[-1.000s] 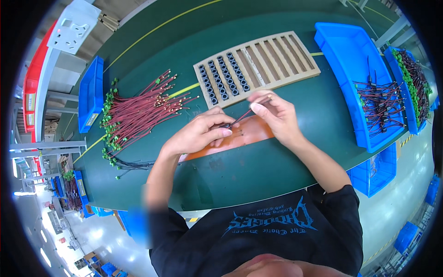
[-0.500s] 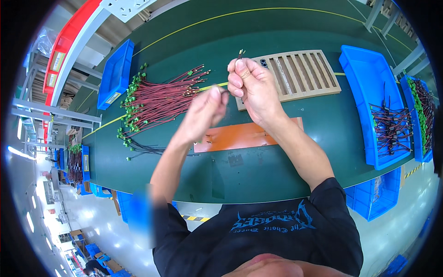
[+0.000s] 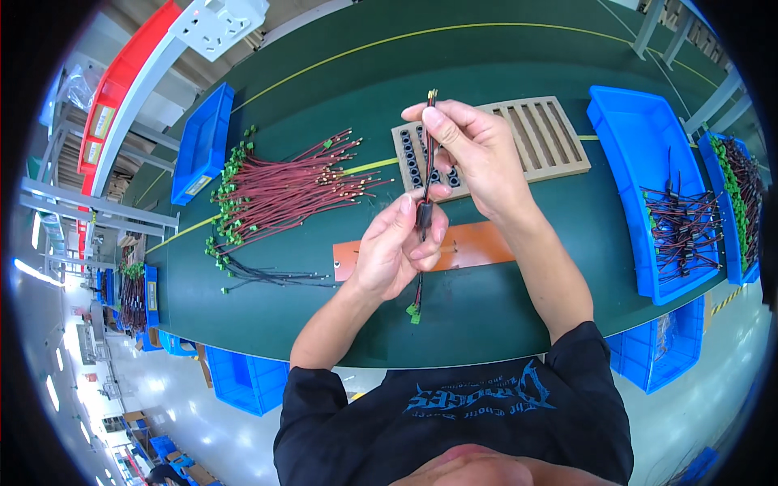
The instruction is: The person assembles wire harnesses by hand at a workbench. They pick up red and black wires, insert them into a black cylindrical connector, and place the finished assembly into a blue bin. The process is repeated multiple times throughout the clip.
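Note:
Upright in front of me is a dark red and black wire lead (image 3: 429, 166) with bare metal tips at its top and a green connector (image 3: 414, 313) hanging at its bottom. My left hand (image 3: 397, 249) is closed around a black cylindrical sleeve (image 3: 424, 214) that surrounds the wires. Higher up, my right hand (image 3: 478, 154) pinches the same lead between thumb and fingers, just below the tips. Behind the hands lies a tan slotted tray (image 3: 531, 107); black ring-ended parts (image 3: 411, 158) fill its left slots, partly hidden by my right hand.
Many dark red leads (image 3: 284, 188) with green connectors lie on the green table (image 3: 324, 89) at left, with several black leads (image 3: 271, 275) nearer me. An orange plate (image 3: 478, 247) lies below my hands. Blue bins (image 3: 604, 121) stand at right, another blue bin (image 3: 190, 150) at far left.
My left hand has moved right and now grips the black sleeve on the lead below my right hand. The right hand has shifted slightly right, and the green connector end now shows.

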{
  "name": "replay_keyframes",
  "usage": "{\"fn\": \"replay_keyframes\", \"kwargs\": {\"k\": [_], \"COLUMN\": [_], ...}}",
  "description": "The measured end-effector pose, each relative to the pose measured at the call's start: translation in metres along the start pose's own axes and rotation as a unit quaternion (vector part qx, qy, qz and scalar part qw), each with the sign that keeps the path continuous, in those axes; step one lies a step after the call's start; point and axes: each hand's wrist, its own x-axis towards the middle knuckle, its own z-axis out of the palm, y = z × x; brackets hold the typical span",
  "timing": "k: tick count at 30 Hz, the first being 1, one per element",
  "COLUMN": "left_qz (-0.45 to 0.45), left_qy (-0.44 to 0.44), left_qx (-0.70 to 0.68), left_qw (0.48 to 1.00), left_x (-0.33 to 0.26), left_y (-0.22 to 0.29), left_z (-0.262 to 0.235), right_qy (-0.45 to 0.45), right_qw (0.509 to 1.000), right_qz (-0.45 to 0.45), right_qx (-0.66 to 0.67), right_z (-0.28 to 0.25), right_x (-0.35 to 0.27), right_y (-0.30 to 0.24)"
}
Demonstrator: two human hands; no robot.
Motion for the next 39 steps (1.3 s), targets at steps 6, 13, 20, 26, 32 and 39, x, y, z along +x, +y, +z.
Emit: {"fn": "replay_keyframes", "kwargs": {"k": [6,13,20,26,32,39], "left_qz": [0.06,0.061,0.025,0.012,0.019,0.044], "left_qy": [-0.02,-0.024,0.007,0.042,0.092,0.016], "left_qx": [0.019,0.007,0.02,0.015,0.019,0.034], "left_qw": [0.998,0.998,0.999,0.999,0.995,0.998], "left_x": [0.009,0.016,0.013,0.016,0.013,0.013], "left_y": [-0.013,-0.011,-0.009,-0.003,-0.018,-0.02], "left_z": [-0.007,-0.011,-0.01,-0.009,-0.002,-0.017], "right_qy": [0.042,-0.019,-0.086,-0.069,0.005,-0.023], "right_qw": [0.999,0.986,0.99,0.996,1.0,0.996], "right_qz": [-0.006,0.046,0.104,-0.013,-0.024,0.058], "right_qx": [-0.016,0.156,-0.046,-0.05,0.002,-0.069], "right_z": [-0.004,-0.012,-0.007,0.0,0.012,0.002], "right_x": [0.003,0.006,-0.001,0.0,-0.002,0.008], "right_y": [0.002,0.008,-0.007,0.014,0.022,0.012]}}
